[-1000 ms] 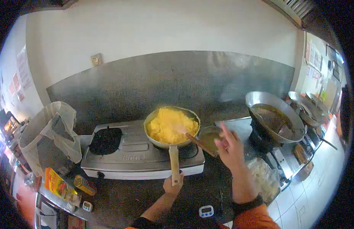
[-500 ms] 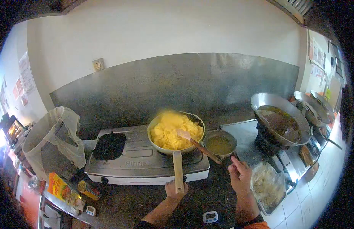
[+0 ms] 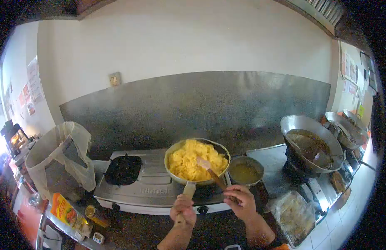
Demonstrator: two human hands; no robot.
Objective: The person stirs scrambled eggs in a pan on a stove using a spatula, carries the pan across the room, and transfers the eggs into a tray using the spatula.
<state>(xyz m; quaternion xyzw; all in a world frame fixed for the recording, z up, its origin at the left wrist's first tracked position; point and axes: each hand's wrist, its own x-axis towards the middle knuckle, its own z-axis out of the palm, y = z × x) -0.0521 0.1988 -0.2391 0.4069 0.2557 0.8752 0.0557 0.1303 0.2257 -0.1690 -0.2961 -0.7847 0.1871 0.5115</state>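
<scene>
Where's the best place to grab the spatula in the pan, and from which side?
I'd take the spatula by the outer end of its brown handle, from the near right, where the right hand meets it. The handle slants out over the rim of the pan, while its pale head rests in yellow food.

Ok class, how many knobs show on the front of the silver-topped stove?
2. One knob is below the black burner grate; the other is just right of the left hand. That hand covers part of the stove front, so another may be hidden.
</scene>
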